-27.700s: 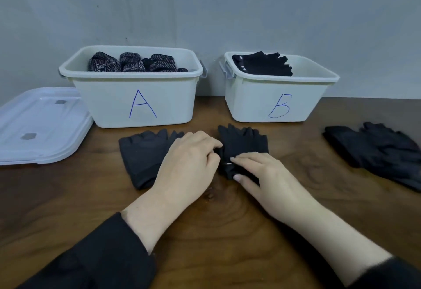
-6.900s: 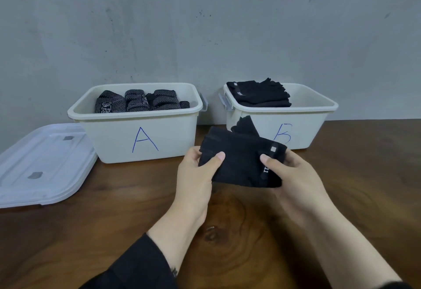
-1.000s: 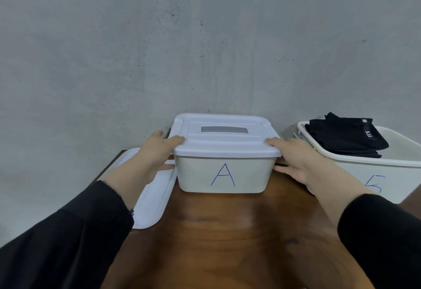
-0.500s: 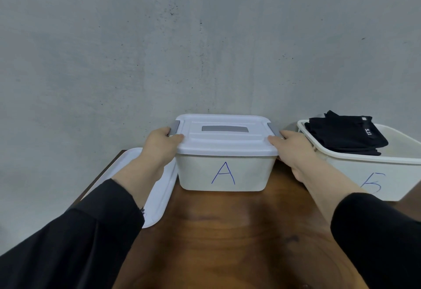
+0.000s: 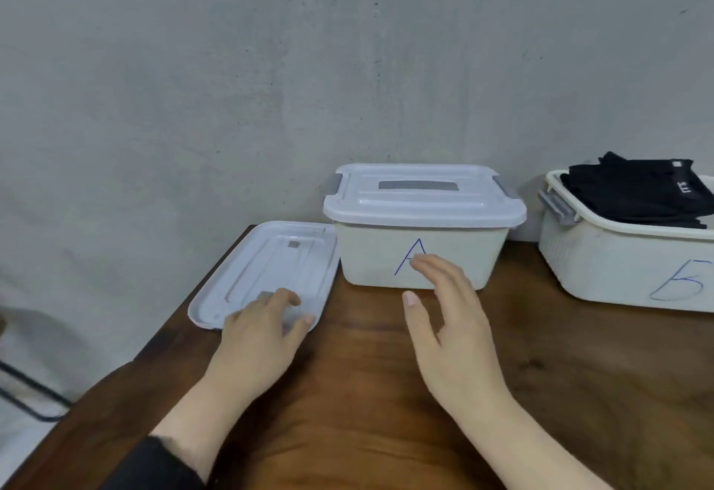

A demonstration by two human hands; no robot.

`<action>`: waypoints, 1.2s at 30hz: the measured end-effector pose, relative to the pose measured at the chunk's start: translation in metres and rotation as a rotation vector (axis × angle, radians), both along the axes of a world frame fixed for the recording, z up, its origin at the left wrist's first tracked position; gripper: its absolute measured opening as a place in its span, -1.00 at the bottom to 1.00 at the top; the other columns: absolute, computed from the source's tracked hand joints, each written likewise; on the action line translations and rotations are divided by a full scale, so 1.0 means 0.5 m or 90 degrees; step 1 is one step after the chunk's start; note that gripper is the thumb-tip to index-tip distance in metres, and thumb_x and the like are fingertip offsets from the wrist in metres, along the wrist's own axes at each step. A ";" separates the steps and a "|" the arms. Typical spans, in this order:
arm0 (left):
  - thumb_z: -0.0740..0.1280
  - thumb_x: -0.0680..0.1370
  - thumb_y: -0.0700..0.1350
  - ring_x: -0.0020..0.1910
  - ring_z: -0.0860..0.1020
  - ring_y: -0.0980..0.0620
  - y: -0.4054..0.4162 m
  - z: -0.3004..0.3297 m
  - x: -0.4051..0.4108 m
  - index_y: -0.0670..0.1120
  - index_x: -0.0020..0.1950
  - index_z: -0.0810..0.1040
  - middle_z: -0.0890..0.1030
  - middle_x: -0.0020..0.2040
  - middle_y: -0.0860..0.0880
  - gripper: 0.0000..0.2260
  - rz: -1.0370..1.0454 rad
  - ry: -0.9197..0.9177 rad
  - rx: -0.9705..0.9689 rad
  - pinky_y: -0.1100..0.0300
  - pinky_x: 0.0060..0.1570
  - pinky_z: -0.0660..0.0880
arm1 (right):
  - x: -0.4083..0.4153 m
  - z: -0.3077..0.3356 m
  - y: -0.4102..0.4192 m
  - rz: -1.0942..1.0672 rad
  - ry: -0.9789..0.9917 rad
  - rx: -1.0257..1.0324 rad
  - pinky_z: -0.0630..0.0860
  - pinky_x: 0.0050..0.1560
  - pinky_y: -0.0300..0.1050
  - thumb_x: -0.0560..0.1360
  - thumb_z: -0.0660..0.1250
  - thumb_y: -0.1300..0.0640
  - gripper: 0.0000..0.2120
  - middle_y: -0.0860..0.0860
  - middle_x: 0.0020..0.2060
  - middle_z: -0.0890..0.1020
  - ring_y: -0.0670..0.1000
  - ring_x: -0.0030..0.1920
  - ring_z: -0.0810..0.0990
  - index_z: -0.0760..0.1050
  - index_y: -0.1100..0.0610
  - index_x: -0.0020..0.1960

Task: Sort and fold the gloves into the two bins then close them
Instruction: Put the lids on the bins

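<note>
Tabletop carries bin A, lidded w/ clips up, and bin B, open w/ black gloves piled inside. Spare lid lies left of A. Left hand rests spread-fingered on it, prob. to grab it for B; right hand hovers, loose, empty.

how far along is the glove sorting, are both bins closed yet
Bin A looks done: its lid sits on top, though whether the side latches are locked is unclear. Bin B is open, with folded black gloves piled inside. In hand: the left hand rests on the spare lid lying on the table; the right hand hovers open. Left: cover and close bin B.
</note>
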State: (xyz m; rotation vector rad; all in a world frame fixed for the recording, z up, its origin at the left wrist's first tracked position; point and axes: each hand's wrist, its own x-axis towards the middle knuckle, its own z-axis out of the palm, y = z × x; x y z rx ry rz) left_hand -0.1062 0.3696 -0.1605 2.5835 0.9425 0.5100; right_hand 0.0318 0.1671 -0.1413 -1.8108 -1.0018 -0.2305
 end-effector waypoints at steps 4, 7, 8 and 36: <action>0.28 0.60 0.13 0.21 0.45 0.13 0.019 -0.027 -0.023 0.13 0.02 0.44 0.53 0.15 0.20 -0.90 -0.065 0.040 0.037 0.15 0.22 0.22 | -0.012 -0.053 0.013 0.067 0.080 -0.307 0.03 0.60 -0.15 0.66 0.08 -0.22 -0.37 -0.25 0.62 -0.02 -0.24 0.59 -0.01 -0.05 -0.12 0.65; 0.26 0.63 0.03 0.10 0.48 0.12 0.015 -0.033 -0.019 0.09 -0.10 0.41 0.53 0.00 0.17 -0.88 -0.066 0.029 0.064 0.08 0.21 0.29 | -0.016 -0.056 0.011 0.083 0.020 -0.402 -0.09 0.55 -0.18 0.67 0.01 -0.25 -0.37 -0.26 0.60 -0.13 -0.23 0.56 -0.11 -0.12 -0.13 0.65; 0.25 0.64 0.01 0.02 0.48 0.11 0.012 -0.031 -0.019 0.09 -0.12 0.39 0.52 -0.07 0.15 -0.85 -0.065 0.022 0.077 0.04 0.20 0.33 | -0.018 -0.053 0.009 0.085 0.009 -0.421 -0.13 0.51 -0.22 0.67 0.01 -0.25 -0.38 -0.27 0.60 -0.12 -0.25 0.52 -0.13 -0.11 -0.13 0.65; 0.06 0.67 0.14 -0.14 0.42 0.09 -0.168 0.328 -0.001 0.17 0.02 0.34 0.44 -0.08 0.09 -0.87 -0.132 -0.798 -0.057 0.04 -0.12 0.41 | 0.070 0.185 -0.147 -0.061 0.095 0.251 0.35 0.48 -0.05 0.66 0.26 -0.01 -0.47 -0.16 0.51 0.31 -0.22 0.50 0.27 0.18 -0.01 0.58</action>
